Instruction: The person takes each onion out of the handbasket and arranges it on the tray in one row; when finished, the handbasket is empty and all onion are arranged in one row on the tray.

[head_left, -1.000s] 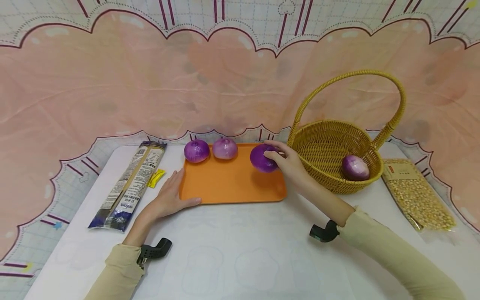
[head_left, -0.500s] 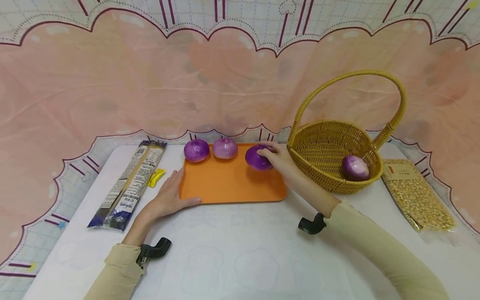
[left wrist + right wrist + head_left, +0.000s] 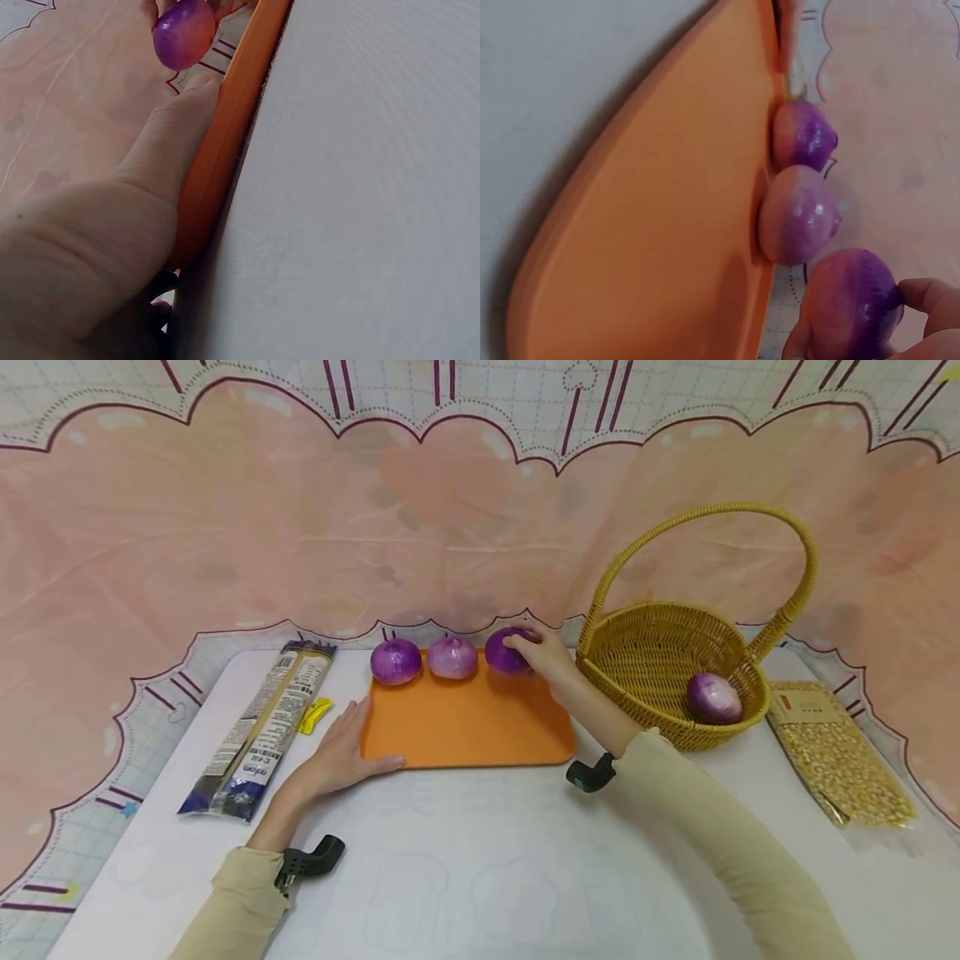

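Observation:
My right hand (image 3: 550,653) grips a dark purple onion (image 3: 504,651) over the back right part of an orange tray (image 3: 465,727). In the right wrist view fingers hold that onion (image 3: 851,304) from either side. Left of it, along the tray's back edge, sit a paler onion (image 3: 452,657) and another purple onion (image 3: 396,661). At the tray's front left corner rests my left hand (image 3: 341,754), thumb along the front edge and fingers along the left side. The left wrist view shows its thumb (image 3: 169,131) lying straight against the tray's rim.
A wicker basket (image 3: 660,731) with a tall handle stands right of the tray, one onion (image 3: 714,698) inside. Beyond it lies a bag of corn kernels (image 3: 843,756). On the left are a long printed packet (image 3: 258,735) and a small yellow wrapper (image 3: 315,716).
My right hand has carried the purple onion left and toward the tray's back edge, nearer the paler onion. My left hand has stayed at the tray's corner.

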`<control>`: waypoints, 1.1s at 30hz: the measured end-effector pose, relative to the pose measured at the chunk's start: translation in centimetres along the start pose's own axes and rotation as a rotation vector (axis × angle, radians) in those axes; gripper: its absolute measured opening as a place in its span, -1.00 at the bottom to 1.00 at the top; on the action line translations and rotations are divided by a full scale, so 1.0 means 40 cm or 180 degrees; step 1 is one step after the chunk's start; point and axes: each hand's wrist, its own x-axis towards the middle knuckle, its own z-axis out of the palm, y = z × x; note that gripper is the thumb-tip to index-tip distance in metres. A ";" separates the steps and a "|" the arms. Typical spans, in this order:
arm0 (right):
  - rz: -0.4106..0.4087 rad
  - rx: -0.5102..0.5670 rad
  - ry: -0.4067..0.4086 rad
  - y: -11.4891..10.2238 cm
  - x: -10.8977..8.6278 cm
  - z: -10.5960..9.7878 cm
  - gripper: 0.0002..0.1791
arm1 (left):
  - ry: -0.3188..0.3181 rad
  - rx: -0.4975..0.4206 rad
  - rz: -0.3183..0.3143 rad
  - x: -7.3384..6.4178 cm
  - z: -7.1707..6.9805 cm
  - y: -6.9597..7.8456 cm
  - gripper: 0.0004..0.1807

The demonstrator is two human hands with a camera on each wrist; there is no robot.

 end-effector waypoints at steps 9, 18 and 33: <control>-0.0088 0.0188 0.0132 0.005 0.031 0.022 -0.51 | 0.0006 0.0005 0.0003 0.001 -0.001 0.000 0.30; -0.0082 0.0033 0.0214 0.013 0.050 0.038 -0.47 | -0.0003 -0.0014 -0.0030 0.000 -0.002 -0.001 0.31; 0.0178 -0.0039 0.0181 0.026 0.061 0.051 -0.44 | 0.0029 0.0002 0.0015 0.000 0.001 0.004 0.29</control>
